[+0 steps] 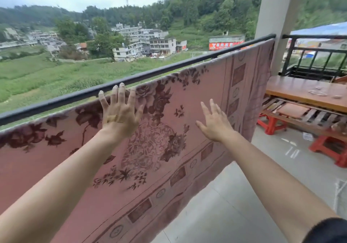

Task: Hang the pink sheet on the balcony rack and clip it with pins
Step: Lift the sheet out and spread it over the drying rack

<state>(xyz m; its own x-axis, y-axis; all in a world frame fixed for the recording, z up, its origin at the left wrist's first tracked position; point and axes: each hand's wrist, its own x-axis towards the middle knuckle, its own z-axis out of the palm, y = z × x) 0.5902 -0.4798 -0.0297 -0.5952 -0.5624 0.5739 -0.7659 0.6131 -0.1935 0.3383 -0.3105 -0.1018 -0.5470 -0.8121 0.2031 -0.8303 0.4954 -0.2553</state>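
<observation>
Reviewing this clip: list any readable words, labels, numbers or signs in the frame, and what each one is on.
Red banner on a distant building: white characters, too small and blurred to read.
Small red sign on a nearby building: unreadable.
Pink sheet on the black railing: only floral and medallion patterns, no text.
Nothing else carries writing.

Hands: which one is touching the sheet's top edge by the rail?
The left hand, with a bandage on its back; its fingers reach the pink sheet top. The right hand is spread lower down.
</observation>
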